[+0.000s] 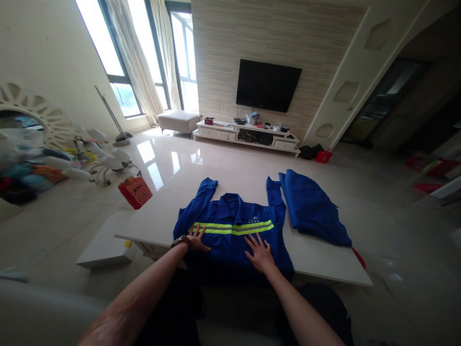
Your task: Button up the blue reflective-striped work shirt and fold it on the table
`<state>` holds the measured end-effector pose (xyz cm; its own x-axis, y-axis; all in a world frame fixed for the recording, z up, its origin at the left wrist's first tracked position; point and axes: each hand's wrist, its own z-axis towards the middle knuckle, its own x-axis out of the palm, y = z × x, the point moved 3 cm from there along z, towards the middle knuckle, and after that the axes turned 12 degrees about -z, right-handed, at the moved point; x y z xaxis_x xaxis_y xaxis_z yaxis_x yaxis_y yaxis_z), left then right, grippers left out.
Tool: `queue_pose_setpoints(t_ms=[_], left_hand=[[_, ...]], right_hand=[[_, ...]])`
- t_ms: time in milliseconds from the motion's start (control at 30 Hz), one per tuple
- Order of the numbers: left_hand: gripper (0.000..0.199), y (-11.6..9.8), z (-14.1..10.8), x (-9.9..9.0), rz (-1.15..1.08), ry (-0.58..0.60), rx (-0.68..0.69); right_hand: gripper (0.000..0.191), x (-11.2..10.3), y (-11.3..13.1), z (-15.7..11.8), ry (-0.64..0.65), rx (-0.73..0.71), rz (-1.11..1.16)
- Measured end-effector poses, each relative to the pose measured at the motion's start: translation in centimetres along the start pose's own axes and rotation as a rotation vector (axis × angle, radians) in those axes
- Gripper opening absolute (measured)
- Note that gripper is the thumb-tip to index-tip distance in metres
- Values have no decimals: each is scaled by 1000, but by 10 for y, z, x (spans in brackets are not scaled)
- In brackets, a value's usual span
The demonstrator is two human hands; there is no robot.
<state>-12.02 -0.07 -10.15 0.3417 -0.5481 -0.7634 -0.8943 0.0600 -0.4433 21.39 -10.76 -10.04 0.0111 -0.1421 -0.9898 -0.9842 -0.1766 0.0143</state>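
A blue work jacket (223, 245) with a yellow-green and grey reflective stripe lies front side up on the white table (248, 180). Its collar points away from me, and both sleeves reach toward the far edge. My left hand (197, 240), below a wrist with a dark watch, rests flat on the jacket's left side with fingers spread over the stripe. On the right side of the chest, just under the stripe, my right hand (260, 253) lies with its fingers apart. The jacket's lower part hangs in shadow at the near table edge.
Folded blue cloth (311, 209) lies on the table to the right. A red patterned bag (135, 192) and a white box-like stool (108, 240) stand at the left. Beyond are a low TV cabinet (216, 133) and a grey ottoman (178, 122).
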Motion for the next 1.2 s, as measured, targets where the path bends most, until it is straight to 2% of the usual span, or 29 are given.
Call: queue_pose_setpoints(t_ms=[100, 233, 367, 500, 667, 800, 900, 1067, 1133, 1200], left_hand=[[136, 0, 12, -10, -23, 64, -87], [131, -2, 38, -37, -21, 48, -55], [126, 7, 83, -71, -25, 5, -33], [124, 18, 137, -108, 8, -29, -46], [113, 21, 202, -146, 50, -198, -30], [91, 21, 243, -165, 100, -391, 62], [84, 28, 269, -177, 105, -439, 120], [85, 49, 304, -199, 100, -471, 195], [86, 51, 309, -204, 97, -485, 240], [86, 44, 304, -205, 85, -500, 287]], right_hand=[[60, 1, -1, 11, -47, 31, -29], [59, -9, -4, 47, -82, 70, -40], [59, -21, -5, 100, -105, 93, -37], [58, -31, -8, 166, -125, 103, -34], [57, -40, -19, 256, -144, 110, -54], [57, -46, -30, 322, -159, 96, -21], [57, -49, -40, 362, -168, 55, 16], [59, -46, -55, 401, -175, -19, 0], [59, -45, -54, 406, -176, -38, -26], [57, -47, -51, 403, -204, 26, -59]])
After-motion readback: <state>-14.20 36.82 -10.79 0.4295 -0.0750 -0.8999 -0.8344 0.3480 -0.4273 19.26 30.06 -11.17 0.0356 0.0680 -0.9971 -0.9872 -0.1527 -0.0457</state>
